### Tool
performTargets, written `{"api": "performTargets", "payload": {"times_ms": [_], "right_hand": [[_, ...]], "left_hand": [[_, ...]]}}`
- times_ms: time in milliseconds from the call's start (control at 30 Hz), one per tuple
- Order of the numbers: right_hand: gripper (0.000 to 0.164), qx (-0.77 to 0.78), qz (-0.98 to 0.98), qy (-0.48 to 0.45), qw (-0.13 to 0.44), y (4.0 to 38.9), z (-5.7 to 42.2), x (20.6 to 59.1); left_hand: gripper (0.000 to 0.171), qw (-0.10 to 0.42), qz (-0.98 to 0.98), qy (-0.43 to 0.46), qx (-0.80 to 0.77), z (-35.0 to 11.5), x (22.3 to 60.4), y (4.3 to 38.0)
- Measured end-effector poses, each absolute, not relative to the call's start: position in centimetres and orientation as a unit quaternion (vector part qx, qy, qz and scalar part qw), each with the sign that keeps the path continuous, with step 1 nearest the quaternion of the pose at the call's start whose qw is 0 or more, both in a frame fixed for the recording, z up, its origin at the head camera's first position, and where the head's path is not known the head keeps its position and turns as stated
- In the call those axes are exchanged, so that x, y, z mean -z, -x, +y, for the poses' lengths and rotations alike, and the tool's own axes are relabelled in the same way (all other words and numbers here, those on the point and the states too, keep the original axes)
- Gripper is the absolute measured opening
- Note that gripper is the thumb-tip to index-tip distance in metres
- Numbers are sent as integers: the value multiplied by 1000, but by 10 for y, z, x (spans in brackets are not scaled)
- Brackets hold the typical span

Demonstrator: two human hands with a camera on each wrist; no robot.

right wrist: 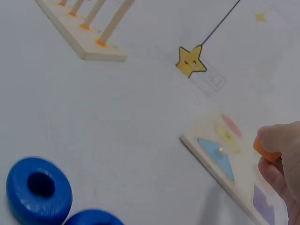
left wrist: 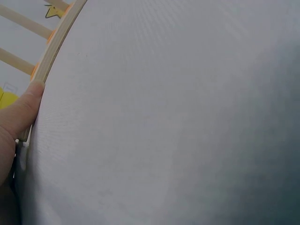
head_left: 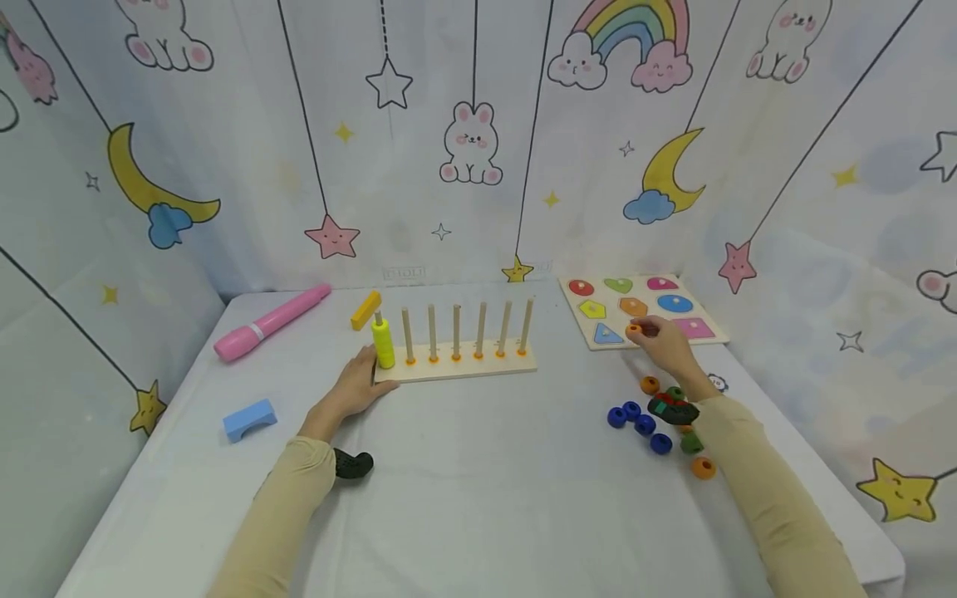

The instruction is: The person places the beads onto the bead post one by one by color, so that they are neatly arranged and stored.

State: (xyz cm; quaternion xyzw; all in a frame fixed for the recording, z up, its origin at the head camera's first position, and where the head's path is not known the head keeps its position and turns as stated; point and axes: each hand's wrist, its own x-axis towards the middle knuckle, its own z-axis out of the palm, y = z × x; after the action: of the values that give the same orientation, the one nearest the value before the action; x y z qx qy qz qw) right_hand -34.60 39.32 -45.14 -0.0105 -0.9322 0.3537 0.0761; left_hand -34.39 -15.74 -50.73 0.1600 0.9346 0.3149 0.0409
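A wooden peg board with a row of upright pegs lies at the table's middle. Yellow beads are stacked on its leftmost peg; the other pegs are bare. My left hand grips the board's left end, its thumb along the front edge in the left wrist view and the other fingers mostly hidden. Over the front of a shape puzzle board, my right hand pinches an orange bead between thumb and fingertips. Loose blue beads lie below that hand, among orange and green beads.
At the left lie a pink marker-shaped toy, a yellow block and a blue arched block. Patterned cloth hangs behind the table and at both sides. My right forearm passes beside the loose beads.
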Motion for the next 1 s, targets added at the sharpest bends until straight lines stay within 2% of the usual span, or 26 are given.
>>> {"api": "performTargets", "payload": {"times_ms": [300,633,1000], "right_hand": [[39,-384,-914,-52,122,370,338,416],[33,-452,-865,-144,163,397,244,376],[29,-462,-845,-236,132,400,151,365]], "left_hand": [[84,51,934,-155,-316,-157,507,343],[83,46,934,-156,-317,-156,504,342],[85,51,937,-152,-311,-155,504,345]]}}
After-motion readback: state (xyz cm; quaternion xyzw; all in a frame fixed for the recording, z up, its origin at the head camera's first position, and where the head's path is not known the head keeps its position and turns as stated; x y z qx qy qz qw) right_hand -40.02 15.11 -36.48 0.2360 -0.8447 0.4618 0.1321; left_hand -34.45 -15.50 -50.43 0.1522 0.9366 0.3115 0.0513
